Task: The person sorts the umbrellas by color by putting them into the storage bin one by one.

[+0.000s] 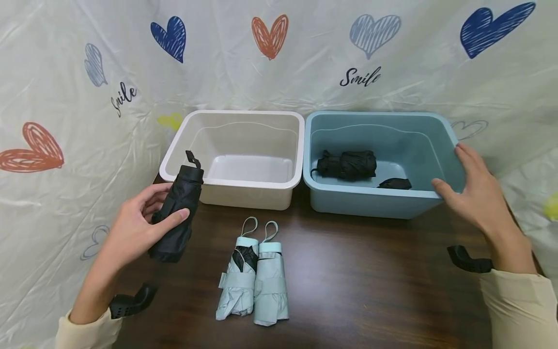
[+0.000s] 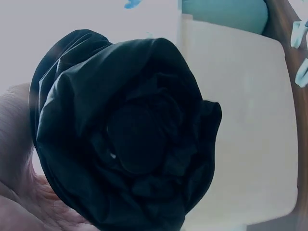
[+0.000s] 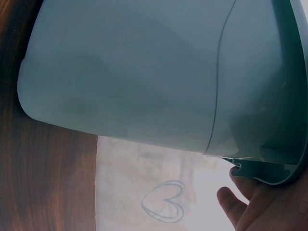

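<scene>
My left hand [image 1: 136, 228] holds a folded black umbrella [image 1: 179, 208] in front of the white bin's left corner. Its thumb lies across the near side and the fingers wrap behind; the strap end points up. The left wrist view shows the umbrella's gathered black fabric [image 2: 130, 130] end-on. My right hand [image 1: 477, 194] grips the right end of the blue bin [image 1: 362, 202], thumb at the front rim and fingers at the side. In the right wrist view, fingers [image 3: 233, 207] reach under the bin's lip. Inside the blue bin lie a black folded umbrella [image 1: 348, 165] and another partly hidden black item [image 1: 395, 183].
The white bin [image 1: 244, 194] stands left of the blue one, with nothing visible inside. Two pale-green folded umbrellas, a left one [image 1: 237, 286] and a right one [image 1: 271, 291], lie side by side on the dark wooden table [image 1: 370, 281]. Heart-printed sheeting [image 1: 314, 58] surrounds the table.
</scene>
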A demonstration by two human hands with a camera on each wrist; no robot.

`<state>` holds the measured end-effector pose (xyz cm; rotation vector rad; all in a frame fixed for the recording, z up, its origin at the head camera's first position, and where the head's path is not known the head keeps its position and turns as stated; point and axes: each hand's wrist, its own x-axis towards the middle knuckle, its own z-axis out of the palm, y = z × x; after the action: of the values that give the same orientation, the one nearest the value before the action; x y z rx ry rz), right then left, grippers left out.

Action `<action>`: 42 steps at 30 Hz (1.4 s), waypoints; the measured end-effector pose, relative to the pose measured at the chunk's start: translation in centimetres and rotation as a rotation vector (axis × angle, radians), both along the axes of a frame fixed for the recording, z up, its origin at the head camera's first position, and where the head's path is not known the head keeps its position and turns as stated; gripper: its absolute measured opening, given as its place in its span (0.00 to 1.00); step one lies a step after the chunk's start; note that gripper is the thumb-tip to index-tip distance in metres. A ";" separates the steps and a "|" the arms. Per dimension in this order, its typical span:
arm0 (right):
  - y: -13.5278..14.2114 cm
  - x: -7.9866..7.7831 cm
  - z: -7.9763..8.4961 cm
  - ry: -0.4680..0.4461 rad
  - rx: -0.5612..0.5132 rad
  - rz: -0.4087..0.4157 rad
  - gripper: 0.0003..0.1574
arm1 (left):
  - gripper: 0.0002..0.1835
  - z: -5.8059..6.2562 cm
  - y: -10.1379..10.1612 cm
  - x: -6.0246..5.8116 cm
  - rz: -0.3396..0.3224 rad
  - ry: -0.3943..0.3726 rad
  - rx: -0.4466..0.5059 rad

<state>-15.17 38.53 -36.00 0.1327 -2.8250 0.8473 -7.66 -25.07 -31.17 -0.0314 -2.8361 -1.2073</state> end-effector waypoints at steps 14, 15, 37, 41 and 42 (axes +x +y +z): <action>0.1 -0.1 -0.1 0.009 -0.007 0.004 0.55 | 0.30 2.4 3.5 -3.1 -0.164 -0.001 0.023; 0.1 -0.1 -0.1 0.010 -0.009 0.006 0.55 | 0.29 2.5 3.7 -3.4 -0.177 -0.002 0.024; 0.0 -0.1 -0.1 0.024 -0.021 0.016 0.54 | 0.32 5.3 10.4 -9.9 -0.425 -0.035 0.096; 0.0 -0.1 -0.2 0.015 -0.024 0.010 0.54 | 0.33 5.7 11.8 -11.2 -0.487 -0.030 0.126; 0.0 -0.2 -0.2 0.013 -0.023 0.009 0.54 | 0.33 5.8 12.1 -11.5 -0.499 -0.033 0.130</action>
<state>-15.37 38.49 -36.23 0.1471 -2.8030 0.8778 -19.14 -12.96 -25.32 -0.7575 -2.8598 -1.4764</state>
